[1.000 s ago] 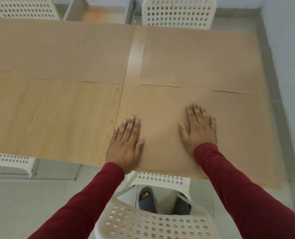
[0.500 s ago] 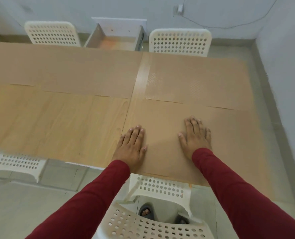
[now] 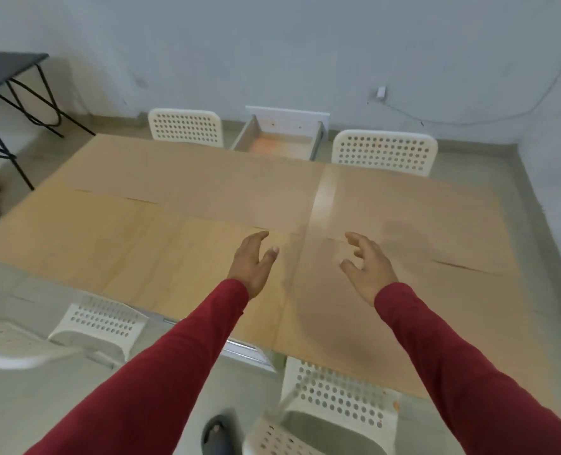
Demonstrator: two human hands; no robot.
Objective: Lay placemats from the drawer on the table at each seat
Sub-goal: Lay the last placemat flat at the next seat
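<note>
Over the near right part of the tabletop point(image 3: 147, 257), the left hand point(image 3: 252, 262) and right hand point(image 3: 367, 269) hovered with fingers spread, each grip holding nothing. Below them lay a thin tan placemat point(image 3: 371, 323), flat, its near edge overhanging a white chair point(image 3: 338, 389). Two more mats lay across the far side, before the open drawer point(image 3: 279, 139)

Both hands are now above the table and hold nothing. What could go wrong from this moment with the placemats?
1. The near-right placemat hangs past the table edge over the chair; a sleeve could drag it off.
2. The near-left seat shows bare wood, so it may be skipped.
3. The drawer stands open and may be bumped.
</note>
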